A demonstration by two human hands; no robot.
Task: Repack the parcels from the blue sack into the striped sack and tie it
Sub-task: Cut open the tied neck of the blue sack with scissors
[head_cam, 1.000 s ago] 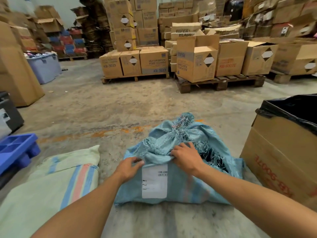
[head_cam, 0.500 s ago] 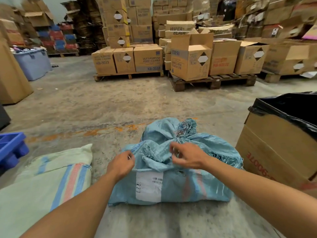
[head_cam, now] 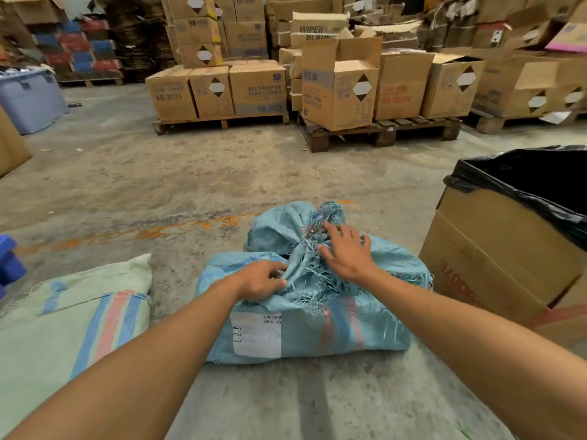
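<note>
Lying on the concrete floor [head_cam: 222, 185] in the near middle of the head view, the blue sack [head_cam: 317, 328] is full and bunched shut at its top, with a frayed knot [head_cam: 313, 241] of loose threads rising toward the far side. A white label [head_cam: 256, 335] is stuck on its near face, beside faint red and blue stripes. The left hand [head_cam: 260, 281] rests on the top of the sack just left of the knot, its fingers curled into a fold of the woven cloth and pinching it. The right hand [head_cam: 347, 254] lies just right of the knot with fingers spread and fairly straight, the fingertips touching the frayed threads; it grasps nothing. To the near left, apart from the blue sack, the striped sack [head_cam: 73, 328] lies flat on the floor, pale green with blue and pink bands. At the right stands a cardboard box [head_cam: 495, 258] lined with a black bag [head_cam: 524, 179]. Farther off, wooden pallets [head_cam: 381, 133] carry stacked cartons [head_cam: 340, 90], and a grey tub [head_cam: 28, 103] sits at the far left. A blue crate [head_cam: 8, 262] shows at the left edge.
</note>
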